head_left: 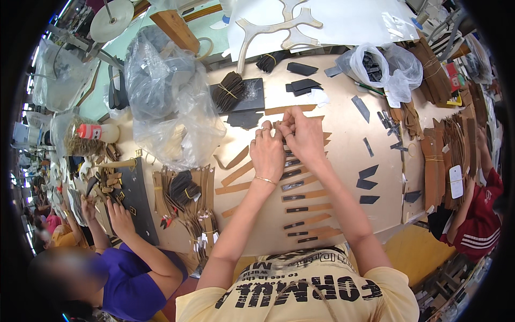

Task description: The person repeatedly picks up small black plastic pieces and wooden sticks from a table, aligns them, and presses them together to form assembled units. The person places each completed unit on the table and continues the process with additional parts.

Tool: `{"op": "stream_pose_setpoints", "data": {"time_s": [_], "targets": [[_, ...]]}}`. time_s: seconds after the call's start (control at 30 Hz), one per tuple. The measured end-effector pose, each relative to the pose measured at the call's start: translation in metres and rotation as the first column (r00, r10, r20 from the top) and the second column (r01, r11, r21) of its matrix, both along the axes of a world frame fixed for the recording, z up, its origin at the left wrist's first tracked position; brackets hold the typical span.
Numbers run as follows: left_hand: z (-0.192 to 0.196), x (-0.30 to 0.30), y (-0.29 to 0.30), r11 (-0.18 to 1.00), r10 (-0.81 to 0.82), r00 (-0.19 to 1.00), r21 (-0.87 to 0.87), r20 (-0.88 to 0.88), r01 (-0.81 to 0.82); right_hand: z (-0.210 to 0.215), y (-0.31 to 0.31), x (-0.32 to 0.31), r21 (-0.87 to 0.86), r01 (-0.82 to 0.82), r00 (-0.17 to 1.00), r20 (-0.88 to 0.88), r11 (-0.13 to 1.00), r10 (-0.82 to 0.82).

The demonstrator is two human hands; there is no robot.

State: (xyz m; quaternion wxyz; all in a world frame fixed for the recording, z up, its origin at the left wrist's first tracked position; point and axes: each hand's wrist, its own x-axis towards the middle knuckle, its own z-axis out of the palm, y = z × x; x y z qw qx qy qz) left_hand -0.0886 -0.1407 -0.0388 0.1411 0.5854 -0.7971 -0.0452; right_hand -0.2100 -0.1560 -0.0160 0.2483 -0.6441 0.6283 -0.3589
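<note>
My left hand [267,154] and my right hand [303,135] meet above the middle of the table. Their fingertips are pinched close together at the far end of a column of brown leather strips [308,208]. Whatever lies between the fingertips is too small and covered to make out. Each strip in the column bears a short dark piece [296,210] across its left part. Left of my left hand lie several plain brown strips [234,174], fanned out. Just beyond my hands is another brown strip [289,109], beside a dark block [252,95] carrying a banded bundle of dark strips [229,90].
A large clear plastic bag [166,107] bulges at the left, near hanging bundles of brown straps [201,220]. Loose black pieces [368,172] lie to the right, with stacked brown leather [432,161] beyond. A co-worker in purple [134,279] works at the left; another person's red sleeve [477,214] shows right.
</note>
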Motion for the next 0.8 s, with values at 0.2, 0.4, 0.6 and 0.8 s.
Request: {"op": "stream_pose_setpoints", "data": {"time_s": [0.2, 0.4, 0.6, 0.8], "targets": [[0.002, 0.0, 0.001, 0.999, 0.023, 1.0, -0.031, -0.002, -0.023, -0.011, -0.007, -0.02, 0.084, 0.136, 0.99, 0.011, 0.987, -0.137], [0.005, 0.001, 0.001, 0.999, 0.02, 0.999, -0.049, -0.027, -0.021, -0.02, -0.006, -0.021, 0.023, 0.122, 0.992, -0.03, 0.992, -0.121], [0.003, 0.001, 0.001, 0.999, 0.019, 1.0, -0.043, -0.021, -0.02, -0.017, -0.008, -0.019, 0.068, 0.128, 0.992, -0.009, 0.989, -0.128], [0.002, 0.005, 0.002, 0.996, 0.06, 0.987, -0.062, -0.151, -0.07, -0.016, 0.005, -0.008, -0.05, 0.114, 0.904, -0.408, 0.992, -0.125]]}}
